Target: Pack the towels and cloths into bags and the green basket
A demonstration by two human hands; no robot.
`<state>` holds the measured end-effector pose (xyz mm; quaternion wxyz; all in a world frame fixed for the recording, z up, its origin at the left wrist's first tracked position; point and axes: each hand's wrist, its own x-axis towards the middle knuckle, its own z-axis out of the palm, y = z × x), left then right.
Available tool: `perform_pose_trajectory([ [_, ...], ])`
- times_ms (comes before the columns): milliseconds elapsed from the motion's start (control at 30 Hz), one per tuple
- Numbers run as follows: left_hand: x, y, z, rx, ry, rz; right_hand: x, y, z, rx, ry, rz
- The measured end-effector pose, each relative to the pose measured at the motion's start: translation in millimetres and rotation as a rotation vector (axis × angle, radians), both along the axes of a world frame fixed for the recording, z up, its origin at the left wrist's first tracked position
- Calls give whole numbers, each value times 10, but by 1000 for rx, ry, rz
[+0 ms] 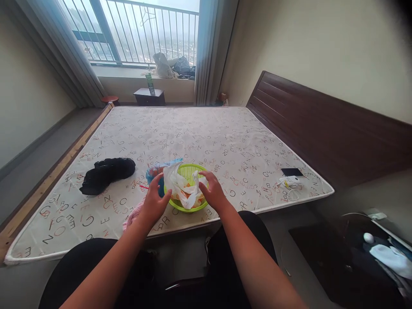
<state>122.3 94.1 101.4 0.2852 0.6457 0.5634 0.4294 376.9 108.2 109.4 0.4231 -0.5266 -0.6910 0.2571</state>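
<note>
Your right hand's (214,191) thumb and index finger pinch the near-right edge of a crumpled white plastic bag (173,178); your left hand's (157,199) thumb and fingers are spread at its left side, though whether they grip it you cannot tell from here. That spacing probably keeps the mouth apart. The bag sits inside a round lime-green slatted plastic basket (183,209), whose wall likely contains it. Your wrists angle inward, forearms reaching from near left and right over the letter-printed white mattress (193,133).
</note>
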Motion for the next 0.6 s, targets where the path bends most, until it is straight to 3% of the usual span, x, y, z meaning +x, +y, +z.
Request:
perform_pose_trajectory([
  [167,192,-6,254,168,99,-32,-26,-97,146,147,43,59],
  [267,293,80,360,177,145,-57,-69,-162,217,123,-27,159],
  [367,313,125,410,93,162,-48,-105,-183,216,39,-77,150],
  [500,140,138,432,-18,71,132,31,-99,178,-181,272,14],
  [600,-117,221,440,-101,-265,220,286,12,194,-246,686,-58],
])
